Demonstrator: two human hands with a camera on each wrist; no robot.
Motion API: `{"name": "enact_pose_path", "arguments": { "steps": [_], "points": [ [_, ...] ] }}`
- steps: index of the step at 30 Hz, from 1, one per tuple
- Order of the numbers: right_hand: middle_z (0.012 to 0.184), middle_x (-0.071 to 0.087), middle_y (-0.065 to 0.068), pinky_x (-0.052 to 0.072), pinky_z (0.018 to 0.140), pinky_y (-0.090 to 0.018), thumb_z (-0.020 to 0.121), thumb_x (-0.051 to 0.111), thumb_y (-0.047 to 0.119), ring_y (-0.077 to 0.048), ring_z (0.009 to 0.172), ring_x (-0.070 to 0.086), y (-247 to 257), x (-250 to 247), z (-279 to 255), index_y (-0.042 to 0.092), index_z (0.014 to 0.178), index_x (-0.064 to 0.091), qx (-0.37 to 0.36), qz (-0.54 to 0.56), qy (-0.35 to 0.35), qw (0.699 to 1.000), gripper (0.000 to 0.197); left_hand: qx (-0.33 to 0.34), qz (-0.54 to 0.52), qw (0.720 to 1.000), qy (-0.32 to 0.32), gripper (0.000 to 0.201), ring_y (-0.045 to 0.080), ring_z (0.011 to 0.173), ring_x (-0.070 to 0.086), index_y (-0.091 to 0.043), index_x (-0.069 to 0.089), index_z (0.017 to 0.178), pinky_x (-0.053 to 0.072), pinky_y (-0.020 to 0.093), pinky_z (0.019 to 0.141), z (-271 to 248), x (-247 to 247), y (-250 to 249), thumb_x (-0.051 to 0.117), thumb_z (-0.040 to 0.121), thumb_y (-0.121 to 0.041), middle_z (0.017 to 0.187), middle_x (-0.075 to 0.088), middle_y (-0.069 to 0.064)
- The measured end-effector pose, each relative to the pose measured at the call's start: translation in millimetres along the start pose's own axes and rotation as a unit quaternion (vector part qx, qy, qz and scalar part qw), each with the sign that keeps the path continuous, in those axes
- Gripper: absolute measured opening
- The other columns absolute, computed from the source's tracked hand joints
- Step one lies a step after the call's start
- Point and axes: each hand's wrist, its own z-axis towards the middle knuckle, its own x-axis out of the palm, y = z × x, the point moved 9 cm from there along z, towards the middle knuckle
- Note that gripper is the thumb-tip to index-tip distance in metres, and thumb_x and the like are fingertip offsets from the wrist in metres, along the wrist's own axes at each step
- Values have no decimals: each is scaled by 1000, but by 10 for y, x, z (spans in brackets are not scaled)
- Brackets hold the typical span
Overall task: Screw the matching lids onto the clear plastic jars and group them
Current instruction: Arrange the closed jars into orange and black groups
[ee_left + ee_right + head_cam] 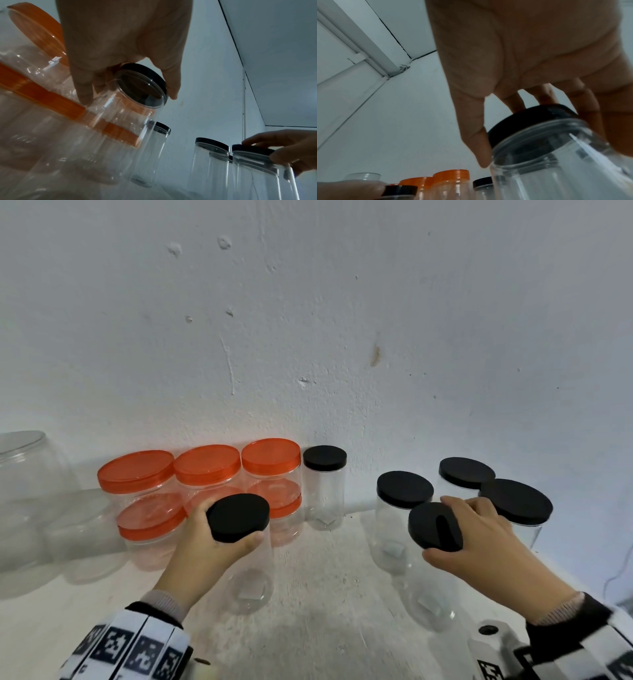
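- The left hand point(205, 537) grips a black lid point(238, 517) from above, the thumb on its near rim and the fingers point(84, 86) curled over the far rim. The lid sits on a tall clear jar point(251, 577) at lower centre of the head view.
- The right hand point(479, 537) grips a second black lid point(433, 525) in the same way, its thumb point(477, 142) against the side of the lid. This lid sits on another tall jar point(430, 601) at lower right.
- Each jar hangs straight down from its grip, so its long axis runs from the lid to the table. Both look a little tilted. I cannot tell if the bases touch the table point(325, 628).
- I judge that both lids are seated and that the grouping step is next. The black-lidded group point(462, 491) stands at right of centre, just behind the right hand, so this hand is the nearer one. The left jar must travel to the right to join it.
- One slim black-lidded jar point(324, 487) stands alone at centre, by the wall.
- The orange-lidded jars point(205, 474) are stacked at left of centre, just behind the left hand.
- The jars are thin, smooth, clear plastic cylinders. The black lids look matt, flat and round; the orange ones are wider and half transparent.
- At far left stand bigger clear jars without lids point(30, 491).
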Motion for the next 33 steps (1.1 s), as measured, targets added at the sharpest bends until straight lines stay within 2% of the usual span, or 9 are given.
{"name": "enact_pose_path", "arguments": {
  "steps": [2, 5, 8, 15, 22, 26, 29, 31, 33],
  "points": [
    [121, 28, 4, 31, 85, -24, 79, 63, 44, -17, 109, 30, 132, 44, -18, 30, 144, 23, -33, 7, 10, 999, 78, -11, -1, 1000, -6, 104, 14, 109, 48, -22, 30, 139, 41, 28, 86, 19, 38, -1, 75, 51, -57, 120, 46, -8],
    [127, 25, 6, 32, 89, -23, 76, 64, 45, -15, 112, 30, 437, 169, -9, 28, 147, 18, -87, 35, 28, 995, 86, -12, -7, 1000, -13, 104, 16, 110, 50, -21, 29, 139, 43, 29, 88, 33, 86, 11, 73, 53, -59, 122, 48, -4],
    [131, 25, 2, 34, 96, -25, 78, 67, 40, -19, 117, 29, 776, 280, 131, 23, 146, 23, -129, 72, 19, 989, 83, -4, -12, 1000, -18, 102, 15, 111, 50, -21, 29, 139, 42, 26, 86, 22, 103, 17, 72, 55, -59, 124, 49, -4],
    [129, 28, -5, 29, 92, -27, 81, 65, 36, -28, 113, 34, 1172, 522, 701, 15, 136, 37, -130, 72, 7, 989, 65, 10, -15, 1000, -15, 97, 14, 113, 51, -23, 30, 140, 43, 27, 90, 18, 115, 26, 74, 60, -56, 125, 50, -5],
    [130, 30, -9, 32, 87, -29, 84, 61, 36, -31, 112, 35, 1182, 594, 998, 11, 127, 43, -96, 44, 8, 994, 52, 15, -42, 999, -12, 90, 3, 106, 52, -29, 33, 132, 41, 15, 78, 2, 132, -13, 73, 56, -56, 119, 51, -13],
    [134, 30, -12, 32, 96, -33, 85, 59, 36, -33, 117, 35, 1145, 553, 962, 13, 134, 38, -106, 21, 17, 994, 58, 12, -41, 999, -10, 90, 9, 109, 52, -29, 32, 133, 41, 16, 79, -6, 135, -11, 73, 57, -55, 119, 51, -12],
    [143, 28, -10, 31, 103, -37, 85, 60, 40, -31, 127, 29, 1025, 324, 886, 18, 141, 36, -120, 17, -36, 992, 65, 8, -38, 999, -9, 92, 10, 110, 51, -28, 30, 136, 39, 16, 79, -8, 136, 2, 72, 59, -54, 120, 50, -11],
    [146, 27, -8, 28, 106, -40, 84, 59, 46, -30, 132, 25, 807, 155, 860, 20, 142, 38, -90, -11, -72, 993, 66, 9, -34, 999, -11, 92, 7, 108, 50, -29, 30, 137, 39, 15, 78, -3, 135, 13, 72, 59, -55, 119, 50, -12],
    [145, 27, -8, 26, 107, -43, 83, 60, 48, -31, 133, 24, 526, 93, 864, 23, 140, 40, -40, -40, -63, 996, 65, 10, -33, 999, -14, 91, 4, 106, 50, -30, 31, 135, 39, 14, 77, 1, 129, 22, 72, 58, -56, 118, 49, -14]
  ]
}}
